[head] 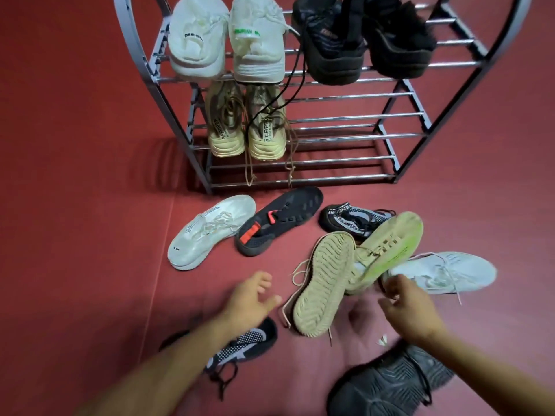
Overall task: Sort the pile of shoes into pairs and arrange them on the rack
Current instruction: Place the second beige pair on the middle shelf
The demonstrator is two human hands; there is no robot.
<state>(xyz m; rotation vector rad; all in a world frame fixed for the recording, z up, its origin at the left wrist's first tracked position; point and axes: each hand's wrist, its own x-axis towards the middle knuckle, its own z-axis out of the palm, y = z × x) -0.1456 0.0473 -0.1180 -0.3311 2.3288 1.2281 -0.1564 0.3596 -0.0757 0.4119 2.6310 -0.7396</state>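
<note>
My right hand [410, 307] grips the heel end of a beige shoe with a green sole [390, 247], which is tilted and blurred above the floor. Beside it a second beige shoe [326, 283] lies sole up, touching it. My left hand [250, 298] hovers open just left of that shoe, holding nothing. On the floor also lie a white shoe [210, 229], a black shoe with a red tab [279, 223], a black-and-white patterned shoe [351, 217] and another white shoe [447, 270]. The grey metal rack [345, 136] stands behind.
The rack's top shelf holds a white pair [228, 40] and two black shoes [360, 40]; a beige pair [246, 127] sits on a lower shelf, laces dangling. A patterned shoe [246, 343] lies under my left forearm, a black shoe [390, 382] sole up near my right arm. Red floor all around.
</note>
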